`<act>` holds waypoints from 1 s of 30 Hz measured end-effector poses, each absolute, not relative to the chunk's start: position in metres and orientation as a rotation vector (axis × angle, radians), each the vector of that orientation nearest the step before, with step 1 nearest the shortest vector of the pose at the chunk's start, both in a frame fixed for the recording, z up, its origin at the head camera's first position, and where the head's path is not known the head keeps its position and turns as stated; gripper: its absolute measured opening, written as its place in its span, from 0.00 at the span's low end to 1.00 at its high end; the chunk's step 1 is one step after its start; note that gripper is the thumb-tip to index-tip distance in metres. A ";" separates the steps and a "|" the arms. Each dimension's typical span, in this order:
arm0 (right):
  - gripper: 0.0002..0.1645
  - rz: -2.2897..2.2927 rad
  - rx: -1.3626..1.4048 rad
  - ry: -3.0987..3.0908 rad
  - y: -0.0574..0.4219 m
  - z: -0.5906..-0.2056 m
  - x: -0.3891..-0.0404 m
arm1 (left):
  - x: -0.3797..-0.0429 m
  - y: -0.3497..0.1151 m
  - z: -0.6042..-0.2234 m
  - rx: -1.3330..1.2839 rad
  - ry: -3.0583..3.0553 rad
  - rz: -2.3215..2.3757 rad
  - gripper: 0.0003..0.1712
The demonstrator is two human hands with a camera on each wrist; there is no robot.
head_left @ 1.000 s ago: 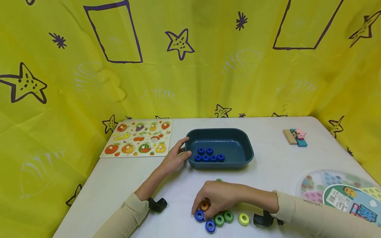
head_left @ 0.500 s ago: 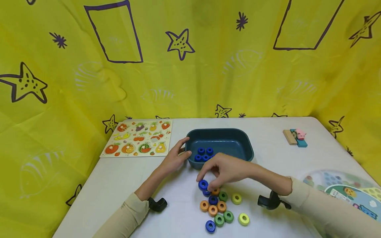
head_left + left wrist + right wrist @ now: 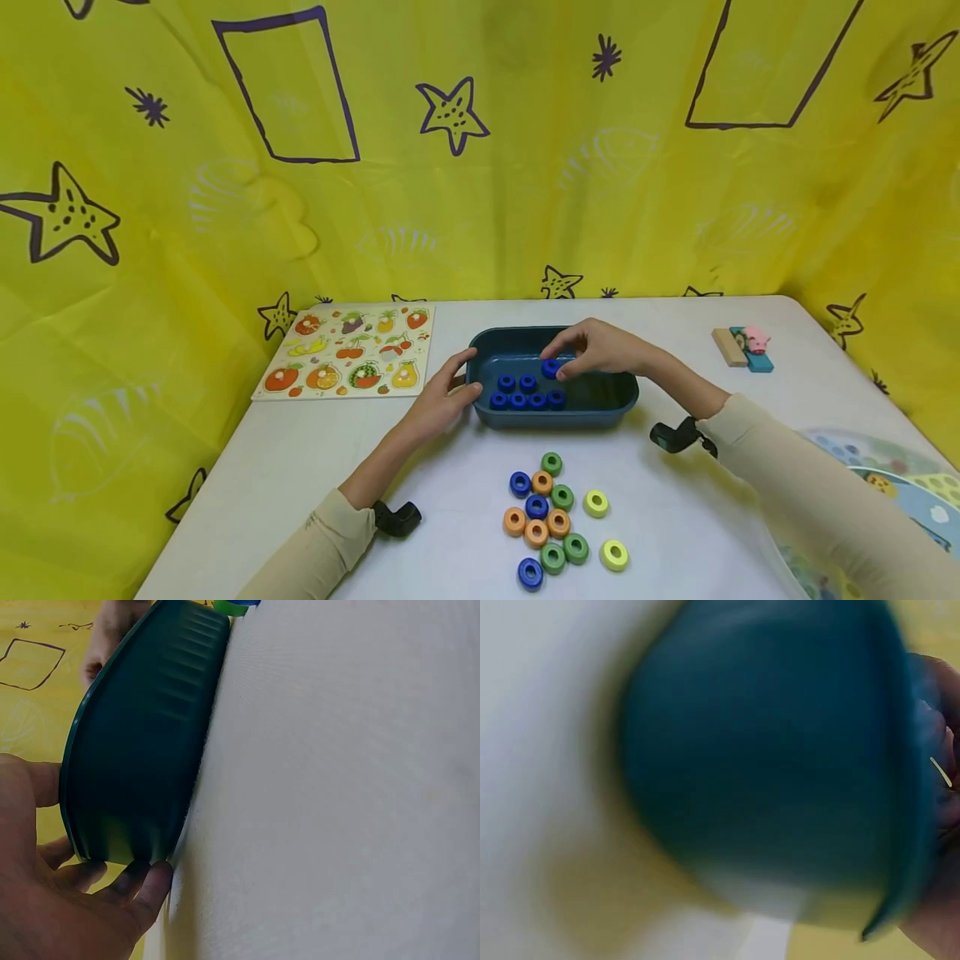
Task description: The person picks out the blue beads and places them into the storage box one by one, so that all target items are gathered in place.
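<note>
Here, blue rings (image 3: 518, 405) in tub (image 3: 557, 420)

The dark teal tray (image 3: 555, 419) is looking like moulded plastic, its smooth walls giving off a soft sheen; the blue rings (image 3: 537, 516) are shining glossily, whether plastic or painted wood being hard to tell; the orange rings (image 3: 536, 544), green rings (image 3: 575, 559) and yellow rings (image 3: 614, 567) are showing smooth surfaces; the white tabletop (image 3: 675, 533) is appearing matt; the yellow backdrop (image 3: 517, 217) is hanging as thin, creased cloth or sheeting; the beige sleeves (image 3: 315, 546) are looking like matt cloth; the black wrist cameras (image 3: 397, 518) are resembling hard plastic; the tan block (image 3: 729, 347) is showing plain, matt wood.
</note>
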State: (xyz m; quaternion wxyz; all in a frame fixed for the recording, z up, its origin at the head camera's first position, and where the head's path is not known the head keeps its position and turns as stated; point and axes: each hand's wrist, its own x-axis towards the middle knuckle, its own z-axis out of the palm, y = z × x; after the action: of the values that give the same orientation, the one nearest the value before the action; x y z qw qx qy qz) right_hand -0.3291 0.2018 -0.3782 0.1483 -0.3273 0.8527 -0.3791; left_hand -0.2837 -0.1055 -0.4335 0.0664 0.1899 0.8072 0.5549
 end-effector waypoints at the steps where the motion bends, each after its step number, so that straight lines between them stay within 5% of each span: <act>1: 0.21 -1.074 -0.941 2.459 0.202 -0.382 -0.333 | -0.284 -0.106 -0.434 0.575 2.433 1.675 0.33; 16: 0.17 -0.919 -0.918 2.404 0.199 -0.400 -0.358 | -0.270 -0.102 -0.405 0.595 2.399 1.645 0.33; 30: 0.19 -0.886 -0.965 2.445 0.196 -0.401 -0.354 | -0.287 -0.107 -0.436 0.605 2.429 1.669 0.33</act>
State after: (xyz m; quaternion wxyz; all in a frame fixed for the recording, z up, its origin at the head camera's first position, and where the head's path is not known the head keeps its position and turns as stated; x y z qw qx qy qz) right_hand -0.3541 0.1960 -0.4005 0.1827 -0.3421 0.8667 -0.3139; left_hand -0.2865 -0.1074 -0.4360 0.0668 0.2006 0.8056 0.5535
